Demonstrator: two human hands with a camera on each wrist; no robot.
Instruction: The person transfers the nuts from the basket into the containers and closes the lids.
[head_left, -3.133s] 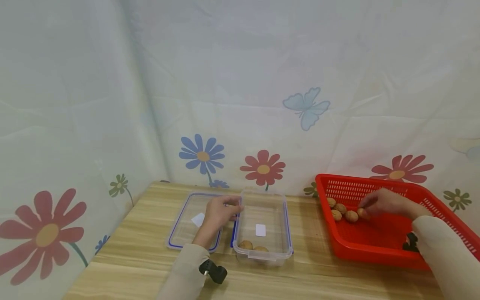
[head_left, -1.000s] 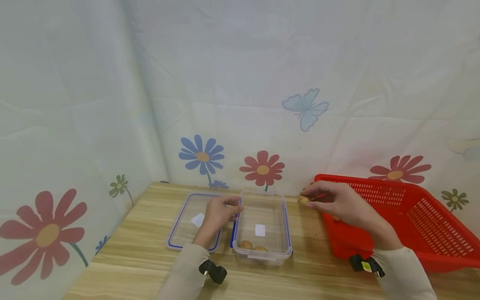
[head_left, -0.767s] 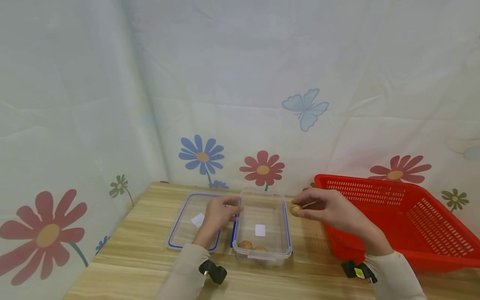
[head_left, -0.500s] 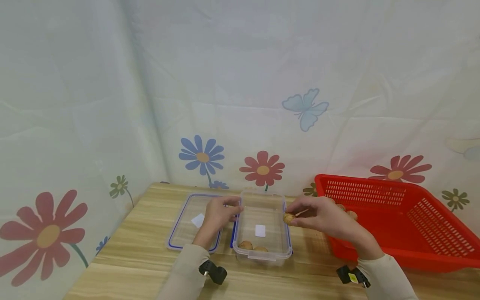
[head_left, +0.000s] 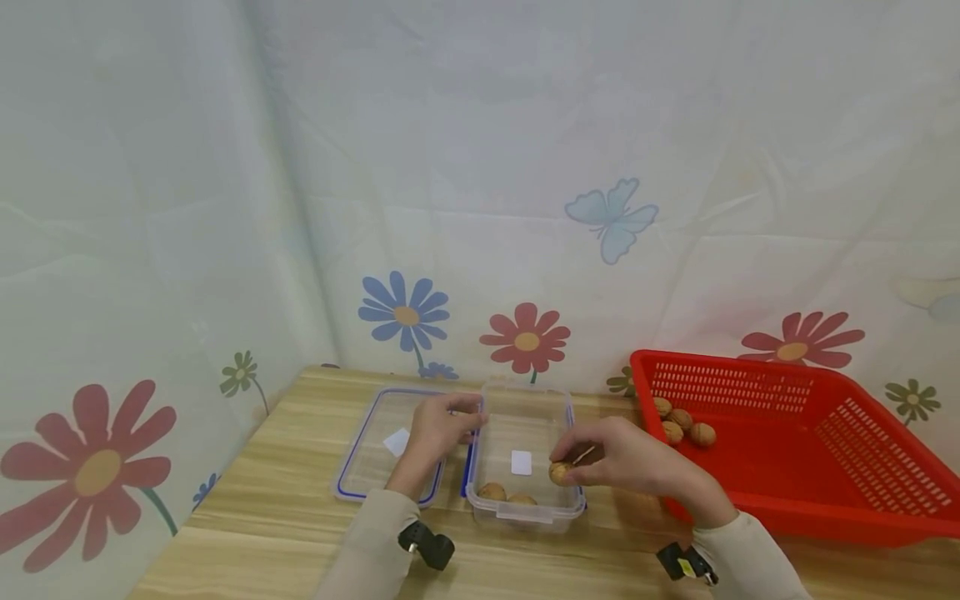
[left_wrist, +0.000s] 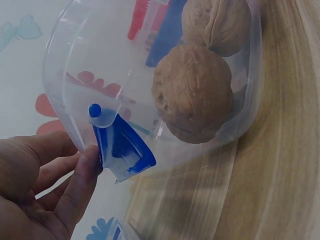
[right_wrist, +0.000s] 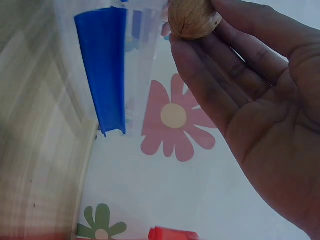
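Observation:
My right hand (head_left: 622, 457) pinches a walnut (head_left: 559, 473) between thumb and fingers, over the right side of a clear plastic container (head_left: 525, 513). In the right wrist view, the held walnut (right_wrist: 194, 18) is at the top, beside the container's blue clip (right_wrist: 104, 70). My left hand (head_left: 441, 427) grips the container's left rim; the left wrist view has its thumb and fingers (left_wrist: 86, 165) pinching the wall by another blue clip (left_wrist: 122, 147). Two walnuts lie inside at the near end, one of them the nearer walnut (left_wrist: 192, 95).
A red plastic basket (head_left: 757, 504) stands on the right, with several walnuts (head_left: 702, 434) in its left corner. Left of the container lies its clear lid (head_left: 367, 450) with a blue seal. A flowered curtain (head_left: 480, 183) hangs behind the wooden table (head_left: 247, 517).
My right hand has taken a walnut out of the red basket and carried it left and toward me, over the container. The left hand has stayed on the rim.

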